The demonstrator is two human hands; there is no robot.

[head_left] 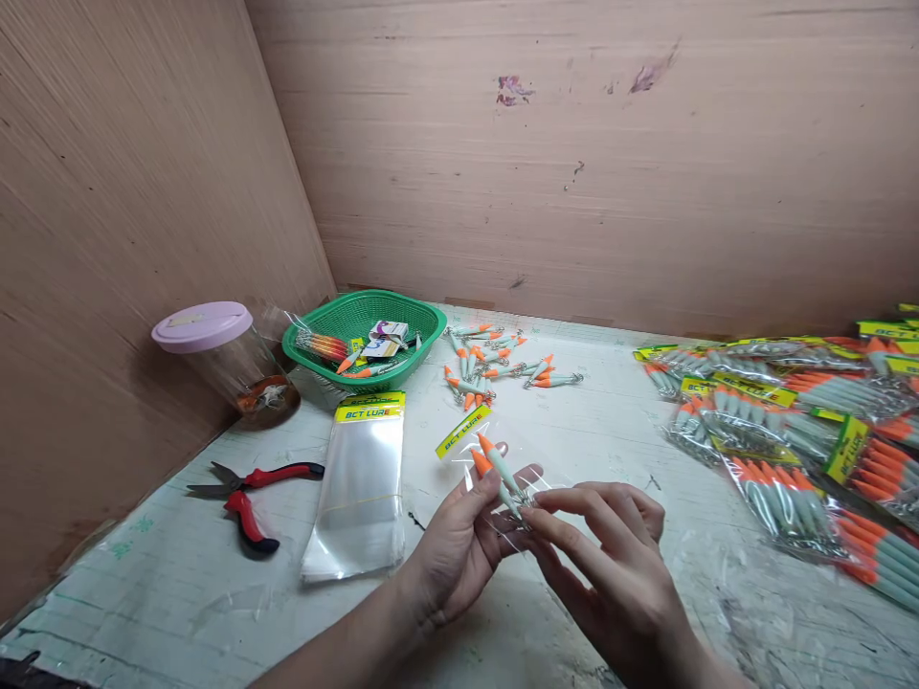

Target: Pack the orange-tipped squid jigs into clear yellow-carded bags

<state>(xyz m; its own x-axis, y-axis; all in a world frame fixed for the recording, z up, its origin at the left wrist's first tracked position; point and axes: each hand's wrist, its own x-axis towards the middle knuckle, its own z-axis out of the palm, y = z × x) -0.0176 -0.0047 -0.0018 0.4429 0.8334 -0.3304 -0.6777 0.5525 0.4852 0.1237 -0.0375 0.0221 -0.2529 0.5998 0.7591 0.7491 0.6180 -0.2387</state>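
Note:
My left hand (466, 541) holds a clear plastic bag (535, 445) with a yellow "BCT LURE" header, its thumb pressed over two fishing lures (503, 469). These lures have orange noses, pale bodies and wire hooks at the tail. Fingers of my right hand (610, 555) pinch the hook end of the lures. Whether the lures lie inside the bag or on top of it is hard to tell. Beyond my hands is a loose pile of similar lures (495, 356). To the left lies a stack of flat bags (359, 498) with a rubber band round it.
A green basket (420, 352) with packets and lures stands at the back. Left of it are a clear jar (236, 368) with a pink lid and red-handled pliers (248, 493). Many filled lure packets (782, 488) are heaped at right. Wooden panels (574, 191) enclose the table.

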